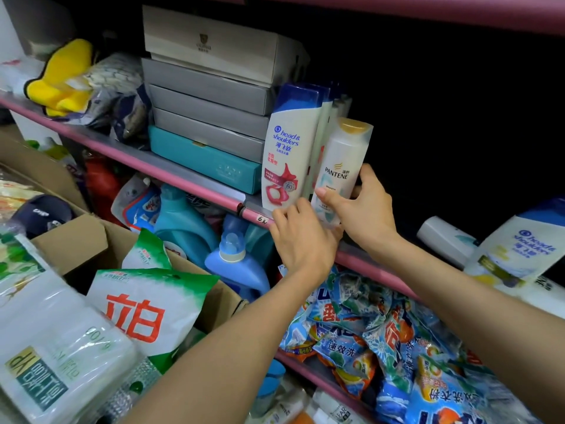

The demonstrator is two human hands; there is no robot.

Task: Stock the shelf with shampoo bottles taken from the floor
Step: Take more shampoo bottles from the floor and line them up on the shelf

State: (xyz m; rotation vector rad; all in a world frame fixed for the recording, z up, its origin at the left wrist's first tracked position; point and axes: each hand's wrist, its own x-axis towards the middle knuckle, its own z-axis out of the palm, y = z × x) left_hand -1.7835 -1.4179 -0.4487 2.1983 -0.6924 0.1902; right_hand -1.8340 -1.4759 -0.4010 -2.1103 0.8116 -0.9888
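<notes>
A white Pantene bottle (341, 166) with a gold cap stands upright at the front edge of the pink-edged shelf (171, 175). My right hand (363, 209) grips its lower part, thumb in front and fingers behind. My left hand (301, 237) touches the base of the white Head & Shoulders bottle (289, 148) with a blue cap, which stands just left of the Pantene. More bottles stand behind these two. Further right on the shelf, another Head & Shoulders bottle (519, 249) leans and a white bottle (443, 237) lies flat.
Stacked grey boxes (211, 93) and a teal box (204, 157) fill the shelf to the left. Below are blue detergent jugs (235, 264) and detergent bags (382, 338). A cardboard box (85, 243) with washing-powder bags stands at the lower left.
</notes>
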